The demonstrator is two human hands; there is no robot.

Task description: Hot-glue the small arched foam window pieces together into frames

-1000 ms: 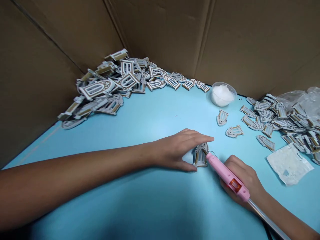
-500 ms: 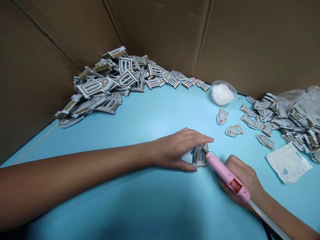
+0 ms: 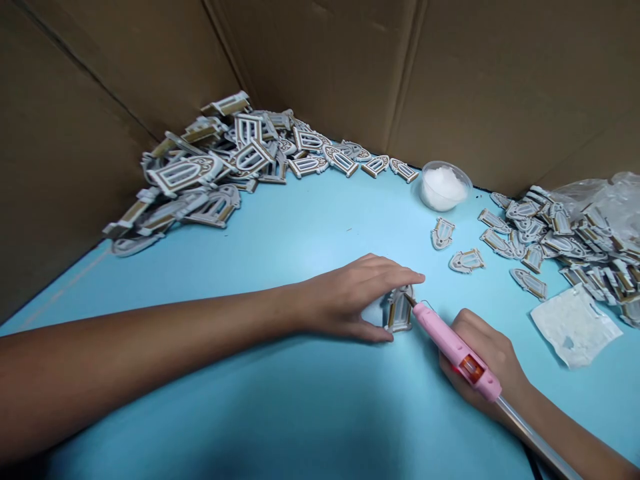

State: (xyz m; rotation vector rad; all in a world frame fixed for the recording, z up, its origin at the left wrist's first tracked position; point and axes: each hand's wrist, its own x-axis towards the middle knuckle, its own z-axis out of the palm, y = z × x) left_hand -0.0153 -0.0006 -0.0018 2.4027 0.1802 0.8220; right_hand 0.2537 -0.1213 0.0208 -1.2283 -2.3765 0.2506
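Firmly, left hand (image 3: pixel 353 300) pinches the arched window piece (image 3: pixel 399 309); right hand (image 3: pixel 483 363) wraps closed round the pink glue gun (image 3: pixel 455 349).

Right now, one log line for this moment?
left hand: holds window piece | right hand: pink glue gun, tip at piece | blue table

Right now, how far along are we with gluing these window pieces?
Looks done, though I can't confirm: the large pile stacked by the cardboard wall. In hand: the left hand steadies one window piece on the blue table, while the right hand points the pink glue gun at its edge. Apparently left: the loose pieces on the right.
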